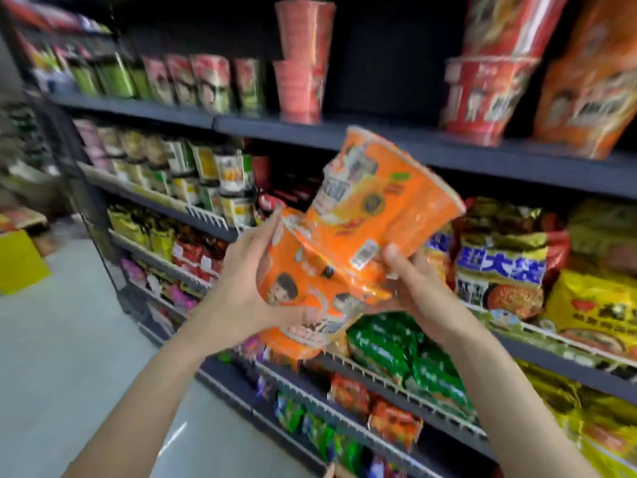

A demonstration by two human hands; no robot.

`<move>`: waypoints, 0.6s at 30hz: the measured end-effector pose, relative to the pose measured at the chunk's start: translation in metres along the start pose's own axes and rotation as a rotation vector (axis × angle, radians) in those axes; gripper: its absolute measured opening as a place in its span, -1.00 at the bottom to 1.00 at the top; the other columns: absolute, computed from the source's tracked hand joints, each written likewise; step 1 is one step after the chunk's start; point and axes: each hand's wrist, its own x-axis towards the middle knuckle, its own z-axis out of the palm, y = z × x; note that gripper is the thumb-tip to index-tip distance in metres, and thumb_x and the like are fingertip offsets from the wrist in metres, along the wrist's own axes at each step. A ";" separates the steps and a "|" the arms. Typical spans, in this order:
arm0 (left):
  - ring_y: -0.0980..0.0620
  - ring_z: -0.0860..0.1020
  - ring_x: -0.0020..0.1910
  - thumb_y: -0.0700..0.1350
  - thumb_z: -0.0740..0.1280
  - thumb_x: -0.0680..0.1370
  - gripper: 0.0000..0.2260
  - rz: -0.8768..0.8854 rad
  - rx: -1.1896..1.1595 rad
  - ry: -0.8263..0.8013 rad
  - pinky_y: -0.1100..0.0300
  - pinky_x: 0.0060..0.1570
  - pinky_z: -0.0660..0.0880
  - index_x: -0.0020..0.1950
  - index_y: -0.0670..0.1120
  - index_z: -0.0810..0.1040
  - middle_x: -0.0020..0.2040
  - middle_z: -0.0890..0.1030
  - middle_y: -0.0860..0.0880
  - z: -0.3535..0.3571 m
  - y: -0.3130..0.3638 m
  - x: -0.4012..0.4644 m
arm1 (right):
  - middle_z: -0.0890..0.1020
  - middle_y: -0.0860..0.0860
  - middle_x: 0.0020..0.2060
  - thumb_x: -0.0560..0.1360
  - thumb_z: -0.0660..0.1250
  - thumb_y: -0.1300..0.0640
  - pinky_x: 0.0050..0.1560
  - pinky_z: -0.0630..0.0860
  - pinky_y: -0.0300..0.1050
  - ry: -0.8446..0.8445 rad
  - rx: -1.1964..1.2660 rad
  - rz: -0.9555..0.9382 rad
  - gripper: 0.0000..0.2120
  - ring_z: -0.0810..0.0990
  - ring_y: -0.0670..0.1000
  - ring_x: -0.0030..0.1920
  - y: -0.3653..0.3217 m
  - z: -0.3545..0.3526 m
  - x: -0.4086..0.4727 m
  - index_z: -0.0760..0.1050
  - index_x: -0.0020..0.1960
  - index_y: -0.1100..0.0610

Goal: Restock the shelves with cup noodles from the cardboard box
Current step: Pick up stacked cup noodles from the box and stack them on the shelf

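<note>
I hold two orange cup noodles in front of the shelves. My left hand [246, 284] grips the lower orange cup [303, 288], which lies tilted with its rim toward me. My right hand [418, 291] grips the base of the upper orange cup [386, 198], whose rim points up and to the right. The two cups touch in the middle. Matching orange cups [586, 98] stand stacked on the upper shelf [379, 139] at the far right, beside red cups [489, 94]. The cardboard box is not in view.
Pink cups [303, 63] stand stacked at the middle of the upper shelf, with a dark gap to their right. Lower shelves hold bagged noodles in yellow [593, 305] and green [406, 346]. A grey floor [69, 339] and a yellow box [19, 263] lie to the left.
</note>
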 end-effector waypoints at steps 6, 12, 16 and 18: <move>0.31 0.39 0.24 0.40 0.45 0.07 0.03 0.246 -0.002 0.162 0.37 0.14 0.38 0.47 0.19 0.16 0.25 0.34 0.30 -0.085 0.009 0.128 | 0.52 -0.10 0.11 0.22 0.27 -0.26 -0.34 0.62 -0.01 0.161 -0.138 -0.229 -0.23 0.69 -0.06 -0.16 -0.105 0.025 0.111 0.12 0.33 -0.04; 0.23 0.53 0.10 0.38 0.46 0.15 -0.25 0.414 -0.001 0.106 0.19 0.11 0.49 0.27 0.17 0.39 0.15 0.56 0.15 -0.121 0.012 0.268 | 0.58 -0.09 0.10 0.28 0.31 -0.33 -0.11 0.63 0.17 0.279 -0.290 -0.234 -0.17 0.70 0.12 -0.08 -0.175 0.005 0.209 0.10 0.44 -0.07; 0.36 0.48 0.00 0.34 0.45 0.18 -0.30 0.379 -0.044 0.053 0.42 -0.07 0.35 0.25 0.17 0.40 0.04 0.52 0.27 -0.101 -0.001 0.333 | 0.58 -0.05 0.07 0.39 0.31 -0.32 -0.15 0.64 0.14 0.406 -0.385 -0.161 -0.23 0.70 0.11 -0.10 -0.189 -0.021 0.251 0.09 0.45 -0.06; 0.14 0.44 0.19 0.38 0.45 0.16 -0.18 0.362 -0.044 0.043 0.27 0.12 0.32 0.35 0.12 0.36 0.19 0.45 0.10 -0.082 -0.007 0.361 | 0.57 -0.04 0.10 0.37 0.32 -0.34 -0.18 0.64 0.13 0.473 -0.416 -0.129 -0.20 0.70 0.11 -0.09 -0.189 -0.035 0.265 0.08 0.46 -0.06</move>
